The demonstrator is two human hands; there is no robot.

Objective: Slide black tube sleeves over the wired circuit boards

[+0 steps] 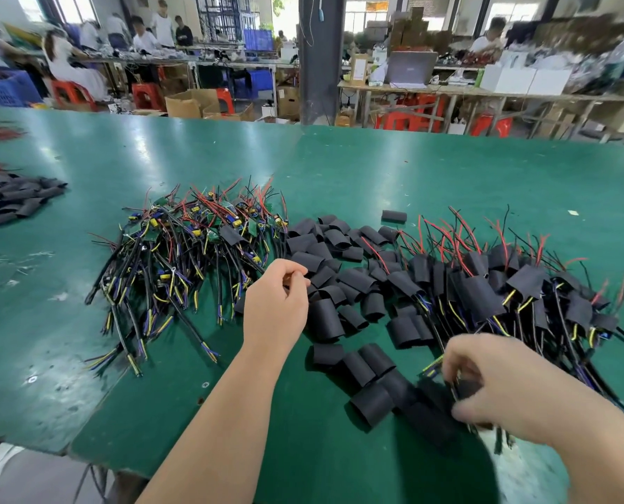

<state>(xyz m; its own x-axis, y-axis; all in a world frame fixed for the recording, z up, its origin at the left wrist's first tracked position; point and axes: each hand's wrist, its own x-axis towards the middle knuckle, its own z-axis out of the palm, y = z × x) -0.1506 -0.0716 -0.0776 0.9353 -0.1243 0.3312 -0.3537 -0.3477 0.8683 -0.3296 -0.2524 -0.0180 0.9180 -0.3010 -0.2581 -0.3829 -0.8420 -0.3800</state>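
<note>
A heap of bare wired circuit boards [194,241] with red, black, yellow and blue leads lies left of centre on the green table [376,169]. Loose black tube sleeves [339,285] are piled in the middle. At the right lies a heap of sleeved boards [503,285]. My left hand [278,307] hovers between the bare boards and the sleeves, fingers curled against the thumb, with nothing visible in them. My right hand [506,387], blurred, is at the near right, closed on a sleeved board [465,387] whose wires stick out toward the left.
Another pile of black sleeves [12,201] lies at the table's far left edge. Several sleeves [372,380] lie loose near the front. Beyond the table's far edge are red stools, cardboard boxes, a dark pillar [321,60] and people at other benches.
</note>
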